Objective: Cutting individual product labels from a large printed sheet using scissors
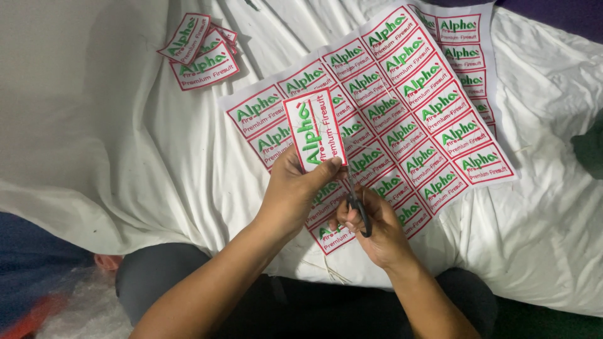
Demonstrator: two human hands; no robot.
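Observation:
My left hand (292, 188) pinches a single white embroidered patch (314, 129) with a red border and green lettering, held upright by its lower edge. My right hand (370, 229) grips small dark scissors (358, 204), their tip at the patch's bottom right corner. Loose white threads hang off the patch. Under both hands lies a large white sheet of uncut patches (402, 107) of the same kind, set in rows.
A small pile of cut patches (200, 50) lies at the upper left on the rumpled white cloth (125, 144). A second sheet of patches (468, 56) pokes out at the upper right. Clear plastic wrap (81, 307) sits at the lower left beside my knee.

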